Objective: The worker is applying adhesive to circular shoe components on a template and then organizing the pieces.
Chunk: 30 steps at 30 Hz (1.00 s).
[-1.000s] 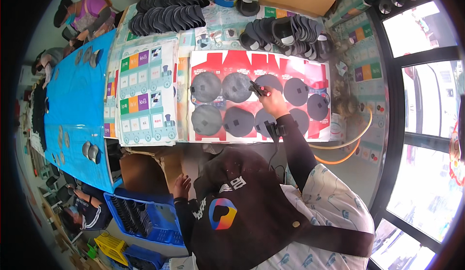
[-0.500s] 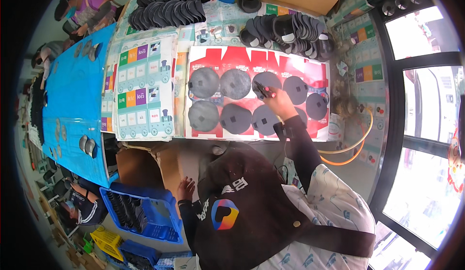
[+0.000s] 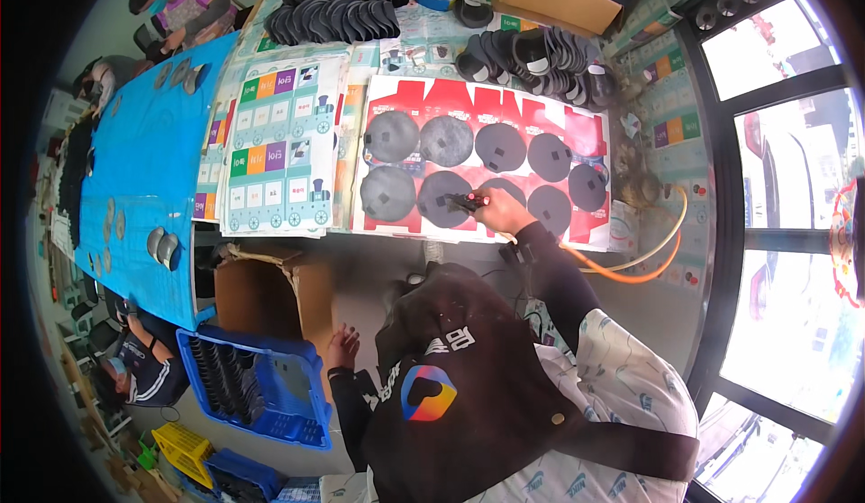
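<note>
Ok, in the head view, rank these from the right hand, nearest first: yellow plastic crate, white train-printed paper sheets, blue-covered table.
From the right hand:
1. White train-printed paper sheets, left
2. Blue-covered table, farther left
3. Yellow plastic crate, lower left

Flat, roughly round dark grey pieces [image 3: 505, 141], most marked with a small black square, lie in two rows near the frame's centre; a black tool [image 3: 466, 202] points left over one.

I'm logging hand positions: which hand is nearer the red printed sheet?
Right. The right hand is over the red printed sheet, holding a dark tool; the left hand is apart from it, at lower left.
</note>
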{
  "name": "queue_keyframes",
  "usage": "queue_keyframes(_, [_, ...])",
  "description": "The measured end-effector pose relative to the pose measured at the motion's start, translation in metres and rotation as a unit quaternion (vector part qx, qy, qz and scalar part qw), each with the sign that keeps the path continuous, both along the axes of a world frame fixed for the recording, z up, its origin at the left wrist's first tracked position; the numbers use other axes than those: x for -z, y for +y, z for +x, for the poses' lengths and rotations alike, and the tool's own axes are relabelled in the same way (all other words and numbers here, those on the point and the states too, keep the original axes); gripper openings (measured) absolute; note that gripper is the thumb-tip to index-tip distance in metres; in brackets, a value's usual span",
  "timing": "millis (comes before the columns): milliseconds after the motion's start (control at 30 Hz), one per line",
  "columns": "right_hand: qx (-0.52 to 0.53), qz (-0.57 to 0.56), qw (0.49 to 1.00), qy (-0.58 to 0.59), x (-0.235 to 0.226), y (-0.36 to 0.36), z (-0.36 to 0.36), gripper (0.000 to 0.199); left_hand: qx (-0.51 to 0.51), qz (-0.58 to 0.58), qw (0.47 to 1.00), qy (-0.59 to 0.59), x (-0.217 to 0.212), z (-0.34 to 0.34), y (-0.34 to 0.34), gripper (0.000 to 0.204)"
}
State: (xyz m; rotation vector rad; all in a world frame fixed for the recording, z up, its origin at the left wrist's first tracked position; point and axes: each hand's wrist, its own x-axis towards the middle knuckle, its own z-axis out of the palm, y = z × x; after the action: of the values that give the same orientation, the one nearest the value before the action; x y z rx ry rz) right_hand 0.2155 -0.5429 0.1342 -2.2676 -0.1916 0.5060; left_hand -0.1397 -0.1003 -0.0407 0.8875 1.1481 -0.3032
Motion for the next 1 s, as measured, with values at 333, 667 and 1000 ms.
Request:
queue_keyframes(333, [-0.041, -0.046, 0.995, -0.074, -0.014, 0.014, -0.013, 0.032, -0.081, -0.065, 0.995, -0.009, 0.030, -0.104, -0.022, 0.026])
queue_keyframes(667, [0.007, -0.054, 0.998, -0.044, -0.004, -0.001, -0.057, 0.022, -0.086, -0.096, 0.992, -0.012, 0.056, -0.131, -0.025, 0.030])
queue_keyframes(1000, [0.105, -0.143, 0.981, -0.084, -0.016, -0.008, -0.076, 0.028, -0.041, -0.080, 0.995, -0.031, 0.061, -0.123, -0.017, 0.035])
